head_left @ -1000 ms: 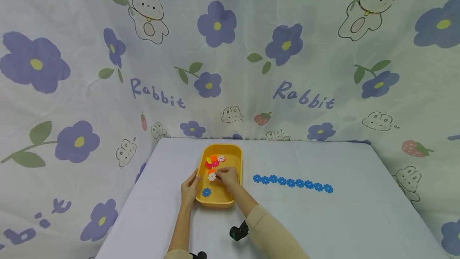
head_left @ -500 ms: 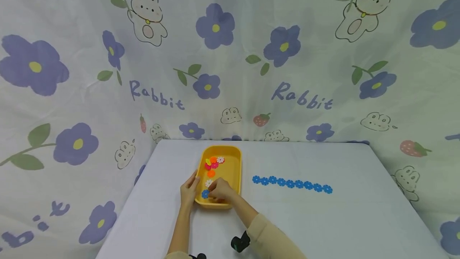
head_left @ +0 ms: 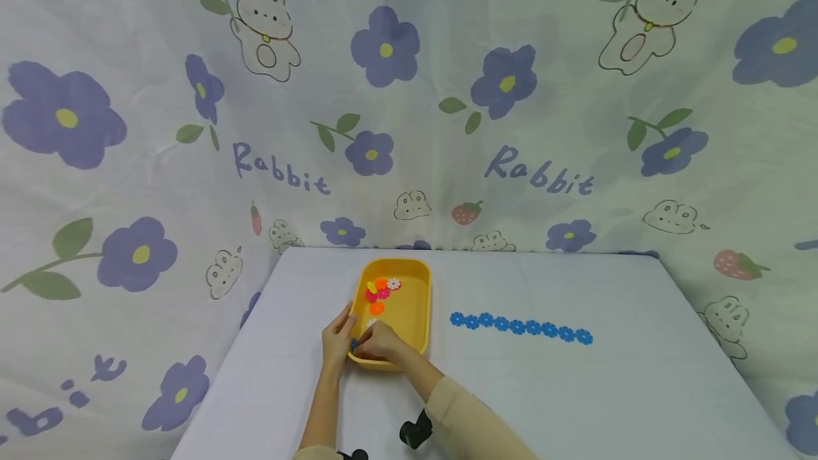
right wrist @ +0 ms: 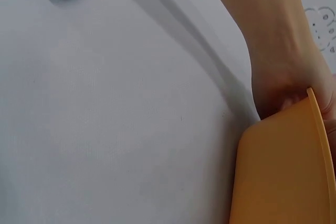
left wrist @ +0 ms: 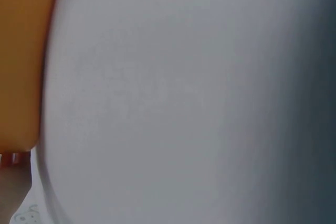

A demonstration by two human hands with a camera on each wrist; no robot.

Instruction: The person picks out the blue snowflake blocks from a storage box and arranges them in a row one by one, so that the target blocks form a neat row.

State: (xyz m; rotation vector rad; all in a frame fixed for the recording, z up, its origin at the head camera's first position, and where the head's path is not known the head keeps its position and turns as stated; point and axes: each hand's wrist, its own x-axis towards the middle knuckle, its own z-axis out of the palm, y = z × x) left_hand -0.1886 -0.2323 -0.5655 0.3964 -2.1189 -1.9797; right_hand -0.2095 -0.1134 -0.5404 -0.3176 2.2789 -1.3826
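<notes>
A yellow tray [head_left: 418, 304] stands on the white table, and my left hand [head_left: 336, 343] grips its left rim, thumb on top. My right hand [head_left: 381, 341] reaches into the tray's near left corner, pinching a blue flower-shaped disc [head_left: 354, 345] beside the left wall; its fingertips are partly hidden. A white flower disc [head_left: 372, 323] lies half covered behind the right hand. Farther back are an orange disc [head_left: 377, 309] and a small cluster of pink, orange, yellow and white discs [head_left: 383, 293]. In the right wrist view, my left wrist [right wrist: 283, 72] meets the tray wall [right wrist: 278, 171].
A chain of several blue flower discs [head_left: 533, 327] lies on the table [head_left: 511, 389] right of the tray. A curtain [head_left: 434, 126] printed with flowers and rabbits hangs behind. A black device [head_left: 417, 430] sits at the right wrist.
My right hand has moved from the white disc toward the tray's near left corner. The white disc dropped nearer, apart from the orange one; the blue disc shifted left. The left hand stays put.
</notes>
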